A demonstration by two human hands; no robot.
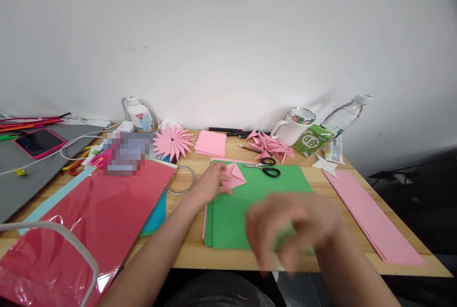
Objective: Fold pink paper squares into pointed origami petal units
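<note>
A small piece of folded pink paper (235,176) lies on the stack of green paper (228,221), with crease lines meeting on its face. My left hand (214,181) holds it down at its left side, fingers and thumb curled against the edge. Nearer to me, my right hand (285,226) is raised above the front part of the green sheets, apart from the folded piece. Motion smears its bent fingers, so I cannot make out whether anything is in them. Black-handled scissors (270,172) rest on the green paper just right of the folded piece.
Behind are a pink paper pinwheel shape (173,140), pink squares (210,143) and a pile of folded pink pieces (273,147). A white mug (291,126), green carton (312,140) and tilted bottle (344,114) stand right. Red sheets (107,207) lie left, long pink strips (374,216) right.
</note>
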